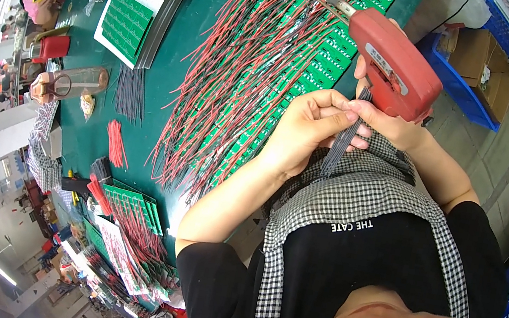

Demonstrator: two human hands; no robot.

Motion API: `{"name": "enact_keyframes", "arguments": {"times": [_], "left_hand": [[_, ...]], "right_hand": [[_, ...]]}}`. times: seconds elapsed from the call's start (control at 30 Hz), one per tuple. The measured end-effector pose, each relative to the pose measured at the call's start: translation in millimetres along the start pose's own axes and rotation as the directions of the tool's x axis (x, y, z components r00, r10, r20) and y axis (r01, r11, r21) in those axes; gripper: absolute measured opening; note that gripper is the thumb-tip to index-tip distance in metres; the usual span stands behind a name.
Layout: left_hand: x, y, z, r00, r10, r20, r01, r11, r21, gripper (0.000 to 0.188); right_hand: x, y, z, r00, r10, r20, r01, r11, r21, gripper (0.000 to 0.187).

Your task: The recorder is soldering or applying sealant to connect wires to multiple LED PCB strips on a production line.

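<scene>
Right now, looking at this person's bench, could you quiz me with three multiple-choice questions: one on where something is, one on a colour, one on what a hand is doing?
1. Where do the boards with red wires lie?
A. on the green table
B. in the blue crate
C. on the floor

2. What colour is the soldering gun?
A. yellow
B. red
C. white

3. What is the left hand doing?
A. resting flat on the table
B. hanging empty
C. pinching a bundle of dark wires

Answers: 1 A, they spread across the table. 2 B, its body is red, beside the right hand. 3 C, its fingers close on the bundle, against the right hand.
</scene>
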State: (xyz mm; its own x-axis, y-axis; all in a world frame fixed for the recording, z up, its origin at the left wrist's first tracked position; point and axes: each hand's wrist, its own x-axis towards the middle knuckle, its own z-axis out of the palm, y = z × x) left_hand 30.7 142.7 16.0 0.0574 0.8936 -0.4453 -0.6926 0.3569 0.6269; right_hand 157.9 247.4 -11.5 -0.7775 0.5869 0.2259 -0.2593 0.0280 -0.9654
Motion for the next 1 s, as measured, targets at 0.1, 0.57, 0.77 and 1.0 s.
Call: {"name": "enact_keyframes", "arguments": {"times": [0.1, 0.57, 0.77, 1.0], "left_hand": [[0, -2, -2, 1.000, 0.000, 0.000, 0.000, 1.000, -0.012, 0.008], [-4, 7, -2, 0.998, -0.054, 0.023, 0.050, 0.985, 0.165, 0.013], [-9, 14, 2, 0.999, -0.036, 0.038, 0.028, 0.982, 0.187, 0.015], [-7, 15, 4, 0.999, -0.034, 0.038, 0.027, 0.986, 0.167, 0.013]], "right_hand": [[2, -6, 2, 0.999, 0.030, -0.018, -0.030, 1.000, -0.006, 0.042], [8, -13, -35, 0.997, -0.073, 0.013, 0.073, 0.991, -0.112, 0.053], [20, -23, -66, 0.868, -0.222, 0.443, 0.396, 0.848, -0.352, 0.050], [17, -23, -68, 0.837, -0.325, 0.440, 0.508, 0.759, -0.406, 0.053]]}}
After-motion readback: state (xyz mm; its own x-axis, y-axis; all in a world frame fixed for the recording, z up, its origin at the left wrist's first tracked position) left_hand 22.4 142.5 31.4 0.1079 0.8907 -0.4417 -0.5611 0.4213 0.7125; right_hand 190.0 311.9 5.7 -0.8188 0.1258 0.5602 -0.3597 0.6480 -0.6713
